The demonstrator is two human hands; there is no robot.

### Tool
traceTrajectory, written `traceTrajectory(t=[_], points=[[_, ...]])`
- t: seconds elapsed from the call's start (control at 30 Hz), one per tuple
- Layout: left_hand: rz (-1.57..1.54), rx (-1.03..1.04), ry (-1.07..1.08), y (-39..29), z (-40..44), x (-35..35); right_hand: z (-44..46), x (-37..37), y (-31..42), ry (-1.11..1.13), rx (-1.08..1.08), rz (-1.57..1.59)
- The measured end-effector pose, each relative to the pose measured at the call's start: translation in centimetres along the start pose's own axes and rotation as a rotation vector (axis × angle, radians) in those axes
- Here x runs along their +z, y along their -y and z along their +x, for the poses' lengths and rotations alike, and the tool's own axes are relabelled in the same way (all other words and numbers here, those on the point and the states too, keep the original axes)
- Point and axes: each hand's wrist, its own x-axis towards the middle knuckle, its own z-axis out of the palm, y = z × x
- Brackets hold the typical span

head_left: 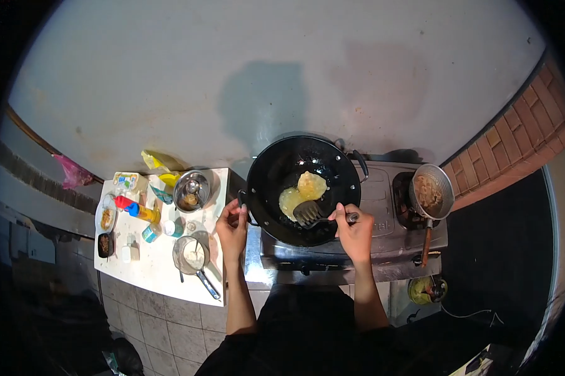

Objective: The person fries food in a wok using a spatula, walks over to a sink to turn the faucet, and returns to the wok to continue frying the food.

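A black wok (301, 150) sits on the stove, and two yellow, egg-like pieces of food (312, 186) lie in the oil at its bottom. My left hand (233, 230) is at the wok's left side, its fingers closed round the loop handle (242, 199). In my right hand (356, 235) is the handle of a dark slotted spatula (307, 214). The spatula's blade is inside the wok, against the lower edge of the nearer piece. Whether the blade reaches under that piece is hidden.
Right of the wok, a saucepan (430, 191) with food stands on another burner, its wooden handle pointing toward me. The white table (163, 276) at left holds a metal bowl (193, 190), a strainer (191, 254), red and yellow bottles (146, 213) and a plate of food (105, 218).
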Motion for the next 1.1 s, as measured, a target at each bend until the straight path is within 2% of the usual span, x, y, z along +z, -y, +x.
traceTrajectory(t=[0.23, 0.33, 0.6, 0.7, 0.87, 1.07, 1.1], points=[[-0.007, -0.031, 0.054, 0.9, 1.9, -0.8, -0.2, 0.3, 1.2, -0.070, 0.065, -0.013], [0.018, 0.011, 0.050, 0.9, 3.0, -0.7, -0.3, -0.3, 2.7, -0.118, 0.044, 0.031], [-0.037, -0.045, 0.066, -0.1, 3.2, -1.2, -1.3, -1.6, 4.4, -0.193, 0.037, 0.072], [0.055, 0.066, 0.064, -0.4, 3.1, -1.6, -1.4, -2.1, 3.8, -0.119, 0.056, 0.044], [0.004, 0.012, 0.050, -0.9, 2.4, -2.4, -0.8, -2.8, 4.4, -0.016, 0.051, 0.114], [0.132, 0.054, -0.016, -1.7, -1.0, -2.9, 1.2, -4.7, 4.1, 0.141, 0.026, 0.180], [0.170, -0.002, -0.017, -2.9, -2.2, -3.2, 1.6, -4.8, 3.8, 0.129, 0.002, 0.183]])
